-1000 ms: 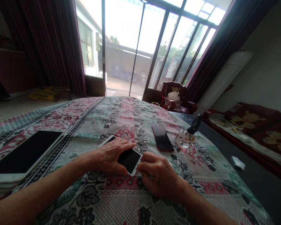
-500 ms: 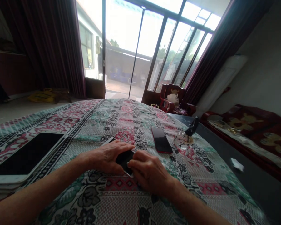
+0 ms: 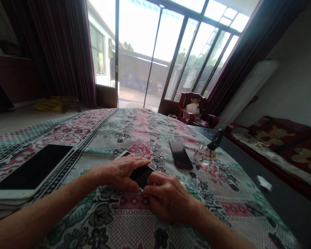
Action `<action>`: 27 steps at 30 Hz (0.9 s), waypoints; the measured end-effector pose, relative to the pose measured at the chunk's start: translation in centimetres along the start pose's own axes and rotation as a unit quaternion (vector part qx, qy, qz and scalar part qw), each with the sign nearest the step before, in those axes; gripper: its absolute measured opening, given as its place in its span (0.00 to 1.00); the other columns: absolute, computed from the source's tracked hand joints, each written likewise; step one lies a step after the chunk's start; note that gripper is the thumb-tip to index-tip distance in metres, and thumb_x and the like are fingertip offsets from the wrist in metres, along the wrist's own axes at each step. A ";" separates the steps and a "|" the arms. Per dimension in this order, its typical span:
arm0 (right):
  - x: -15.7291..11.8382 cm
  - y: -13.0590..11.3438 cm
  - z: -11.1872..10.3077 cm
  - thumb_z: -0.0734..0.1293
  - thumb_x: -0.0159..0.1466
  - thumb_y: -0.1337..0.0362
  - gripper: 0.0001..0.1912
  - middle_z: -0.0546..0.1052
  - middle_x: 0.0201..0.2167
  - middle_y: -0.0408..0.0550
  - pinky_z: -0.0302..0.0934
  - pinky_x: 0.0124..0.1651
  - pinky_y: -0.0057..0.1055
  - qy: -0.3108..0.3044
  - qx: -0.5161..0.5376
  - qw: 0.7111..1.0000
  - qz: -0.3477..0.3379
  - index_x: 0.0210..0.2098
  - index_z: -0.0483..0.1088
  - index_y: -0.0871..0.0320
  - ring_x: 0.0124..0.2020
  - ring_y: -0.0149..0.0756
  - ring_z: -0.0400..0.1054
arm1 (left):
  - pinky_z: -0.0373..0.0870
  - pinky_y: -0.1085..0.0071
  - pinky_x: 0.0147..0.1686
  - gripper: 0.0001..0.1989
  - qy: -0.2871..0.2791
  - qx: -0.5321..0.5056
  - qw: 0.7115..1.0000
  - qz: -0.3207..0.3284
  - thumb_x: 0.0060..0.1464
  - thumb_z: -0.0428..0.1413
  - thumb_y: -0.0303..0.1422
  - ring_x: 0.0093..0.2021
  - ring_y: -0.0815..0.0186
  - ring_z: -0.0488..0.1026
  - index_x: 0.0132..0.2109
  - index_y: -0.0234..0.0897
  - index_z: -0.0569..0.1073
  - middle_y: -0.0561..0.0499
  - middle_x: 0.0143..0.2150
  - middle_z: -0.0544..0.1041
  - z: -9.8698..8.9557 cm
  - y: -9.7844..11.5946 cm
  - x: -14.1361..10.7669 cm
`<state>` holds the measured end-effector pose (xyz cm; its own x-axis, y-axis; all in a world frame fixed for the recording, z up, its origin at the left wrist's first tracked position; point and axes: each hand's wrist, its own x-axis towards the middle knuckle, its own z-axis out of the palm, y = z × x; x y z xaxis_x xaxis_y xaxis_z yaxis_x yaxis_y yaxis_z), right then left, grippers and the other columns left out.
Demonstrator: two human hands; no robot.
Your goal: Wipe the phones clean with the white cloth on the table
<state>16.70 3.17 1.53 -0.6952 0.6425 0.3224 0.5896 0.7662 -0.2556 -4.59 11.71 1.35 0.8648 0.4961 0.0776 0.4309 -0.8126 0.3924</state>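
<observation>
I have the white phone [image 3: 141, 177] on the cloth-covered tabletop [image 3: 132, 228], toward six o'clock from my view's centre. The left hand [image 3: 120, 171] lies spread across it; the right hand [image 3: 167, 195] is curled at its corner, grip contents unclear to me. Uneven pressure could skid it; a sweep toward two o'clock could bump the red-edged phone [image 3: 180, 155].

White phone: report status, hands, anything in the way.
Left hand laid across white phone; right hand, bunched, at its near end. White phone screen-up, partly covered. Red-edged phone and clear bottle off right, apart from both hands.
</observation>
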 end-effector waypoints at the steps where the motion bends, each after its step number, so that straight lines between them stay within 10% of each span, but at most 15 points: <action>1: 0.0 0.0 0.2 0.59 0.58 0.70 0.11 0.69 0.30 0.46 0.56 0.34 0.30 -0.003 0.000 1.000 -0.001 0.32 0.73 0.56 0.30 0.31 0.62 | 0.56 0.54 0.59 0.43 -0.001 -0.001 1.000 -0.001 0.46 0.61 0.47 0.62 0.52 0.60 0.65 0.40 0.55 0.42 0.64 0.62 0.0 0.0 0.0; 27: 0.0 -0.2 -0.8 0.59 0.59 0.70 0.11 0.68 0.30 0.46 0.56 0.31 0.28 -0.001 0.007 1.000 0.019 0.31 0.73 0.57 0.29 0.31 0.62 | 0.56 0.54 0.59 0.42 0.003 -0.010 1.000 0.010 0.47 0.60 0.49 0.61 0.52 0.60 0.65 0.46 0.53 0.45 0.64 0.62 0.2 -0.5 -0.1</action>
<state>16.91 3.07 2.31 -0.6735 0.6710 0.3100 0.6101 0.7414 -0.2795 -4.82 12.05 0.97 0.8719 0.4811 0.0911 0.4077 -0.8163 0.4091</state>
